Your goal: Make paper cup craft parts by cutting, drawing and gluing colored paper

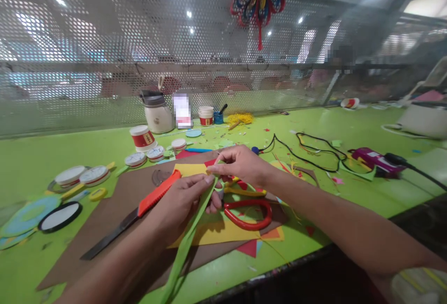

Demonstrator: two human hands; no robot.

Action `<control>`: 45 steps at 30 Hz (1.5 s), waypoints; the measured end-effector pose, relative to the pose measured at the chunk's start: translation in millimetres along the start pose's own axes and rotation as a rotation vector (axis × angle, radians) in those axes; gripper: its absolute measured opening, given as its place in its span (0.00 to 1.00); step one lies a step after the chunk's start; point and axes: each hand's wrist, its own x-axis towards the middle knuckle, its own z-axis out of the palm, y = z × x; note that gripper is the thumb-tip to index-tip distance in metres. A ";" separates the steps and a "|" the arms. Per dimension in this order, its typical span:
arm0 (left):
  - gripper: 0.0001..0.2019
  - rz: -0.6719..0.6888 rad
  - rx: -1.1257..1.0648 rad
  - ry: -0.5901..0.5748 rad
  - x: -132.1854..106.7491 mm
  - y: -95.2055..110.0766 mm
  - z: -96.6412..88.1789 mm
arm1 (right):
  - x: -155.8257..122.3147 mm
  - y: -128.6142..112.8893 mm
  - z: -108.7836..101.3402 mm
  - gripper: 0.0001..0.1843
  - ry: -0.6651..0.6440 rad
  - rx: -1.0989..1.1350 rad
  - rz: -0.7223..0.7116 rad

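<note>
Green strip (185,249) runs from mid-frame down to the bottom. The left hand (190,194) and right hand (239,166) both pinch its top end in their fingers. Small, soft pinches should stop rips. The orange knife (159,193) and red handle (247,226) sit close; the worktop (370,124) has more room upper right, its edge lower right.

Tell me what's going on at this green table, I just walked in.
A person is working bare-handed at the green table. The left hand grips a light green strip that trails down toward the near edge, while the right hand pinches near its upper end. Below them, yellow paper lies over a brown sheet. An orange utility knife lies beside the left hand, and a red handle loop sits close by.
</note>
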 end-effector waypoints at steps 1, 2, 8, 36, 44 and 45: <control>0.11 0.010 0.020 0.008 0.0 0.1 0.3 | 0.5 -0.2 -0.6 0.21 0.006 0.009 0.010; 0.11 0.018 0.038 0.016 0.1 0.2 0.6 | 1.2 -0.4 -1.2 0.22 0.017 0.025 0.021; 0.09 0.052 0.075 0.013 0.9 -0.1 0.7 | 3.7 -1.0 -4.0 0.29 0.054 0.102 0.076; 0.16 -0.048 0.017 -0.035 -4.6 5.5 6.9 | 1.8 0.5 -24.4 0.10 -0.317 0.124 0.006; 0.15 -0.014 0.196 -0.038 -3.2 1.2 3.5 | 4.1 5.1 -26.9 0.08 -0.310 0.163 0.022; 0.16 -0.004 0.215 -0.032 -3.3 1.2 3.5 | 4.3 5.3 -27.1 0.08 -0.309 0.174 0.022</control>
